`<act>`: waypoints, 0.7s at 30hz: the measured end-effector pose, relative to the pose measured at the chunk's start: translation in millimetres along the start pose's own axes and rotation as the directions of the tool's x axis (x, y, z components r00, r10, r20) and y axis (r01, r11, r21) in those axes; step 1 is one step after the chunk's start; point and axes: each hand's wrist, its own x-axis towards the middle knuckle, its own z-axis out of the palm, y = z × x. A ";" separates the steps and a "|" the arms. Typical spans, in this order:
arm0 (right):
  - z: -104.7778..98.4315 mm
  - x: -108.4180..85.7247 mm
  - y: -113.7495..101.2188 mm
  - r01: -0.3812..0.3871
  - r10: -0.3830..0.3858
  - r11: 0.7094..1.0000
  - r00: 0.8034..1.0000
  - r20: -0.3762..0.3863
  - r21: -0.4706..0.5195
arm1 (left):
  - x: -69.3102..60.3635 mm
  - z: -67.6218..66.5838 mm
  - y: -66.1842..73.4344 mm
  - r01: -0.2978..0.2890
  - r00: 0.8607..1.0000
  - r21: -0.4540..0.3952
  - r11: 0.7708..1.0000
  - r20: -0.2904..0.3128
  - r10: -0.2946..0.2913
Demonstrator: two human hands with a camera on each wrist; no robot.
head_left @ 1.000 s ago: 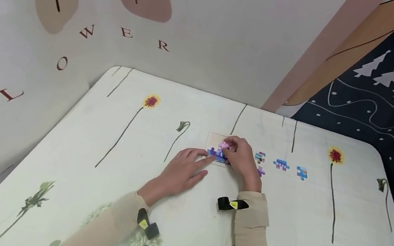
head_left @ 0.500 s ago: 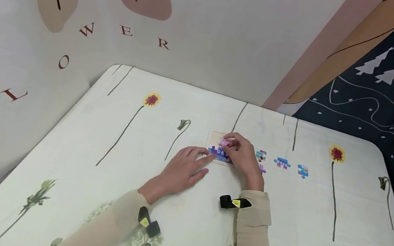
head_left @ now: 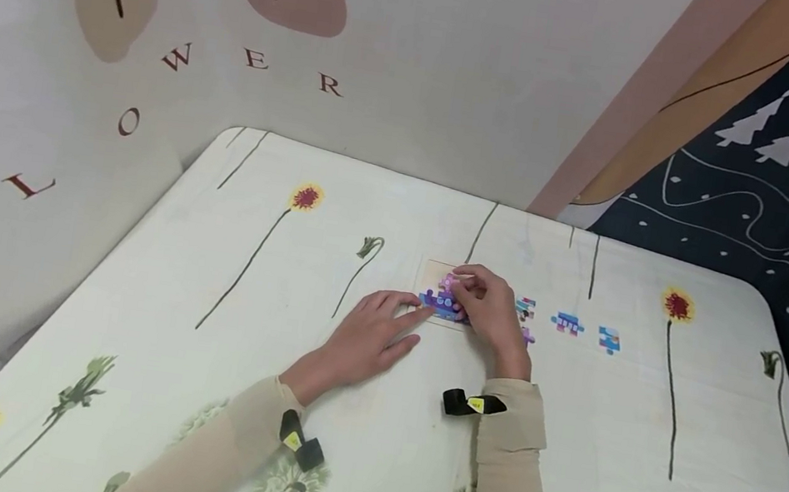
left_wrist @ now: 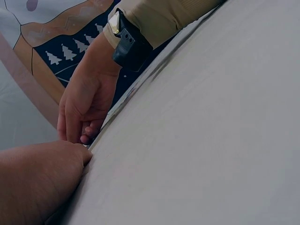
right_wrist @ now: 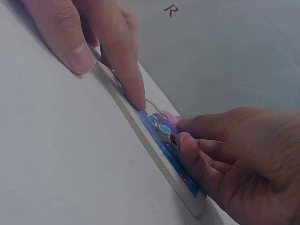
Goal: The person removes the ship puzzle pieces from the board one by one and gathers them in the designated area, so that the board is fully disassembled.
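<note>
A small puzzle board (head_left: 437,269) lies on the table, with blue and purple jigsaw pieces (head_left: 441,305) set along its near side. Above them sits a pink jigsaw piece (head_left: 447,282), which my right hand (head_left: 494,315) pinches at its right side. The right wrist view shows the thumb and index finger at this pink piece (right_wrist: 169,116), against the purple one. My left hand (head_left: 370,335) lies at the board's left, fingers extended; one fingertip presses the blue and purple pieces. The left wrist view shows both hands, but the board is hidden there.
Several loose jigsaw pieces lie right of the board: a striped one (head_left: 525,307), a purple one (head_left: 529,337) partly behind my right hand, a blue one (head_left: 568,323) and another blue one (head_left: 608,339). A flower-print cloth (head_left: 249,259) covers the table. Walls rise behind.
The right hand has turned slightly and shifted a little at the pink jigsaw piece, which now sits closer to the purple pieces. The left hand stays in place.
</note>
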 end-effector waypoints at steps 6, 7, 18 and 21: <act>0.1 -0.4 -1.4 -0.030 0.031 0.999 0.999 -0.010 0.042 | -0.9 0.1 -0.6 0.005 1.000 -0.001 1.000 0.003 -0.005; 0.0 -0.4 -1.6 -0.031 0.032 0.998 0.999 -0.010 0.045 | -1.1 0.1 -0.6 0.004 1.000 -0.002 1.000 -0.001 -0.004; -13.3 -7.4 -11.8 -0.044 0.049 0.998 0.994 -0.094 0.054 | 0.4 -1.5 1.1 0.001 1.000 -0.012 1.000 0.017 -0.001; -23.6 -14.2 -12.2 -0.053 0.058 0.997 0.993 -0.102 0.051 | -0.4 -1.7 0.7 0.013 1.000 -0.006 1.000 0.028 -0.013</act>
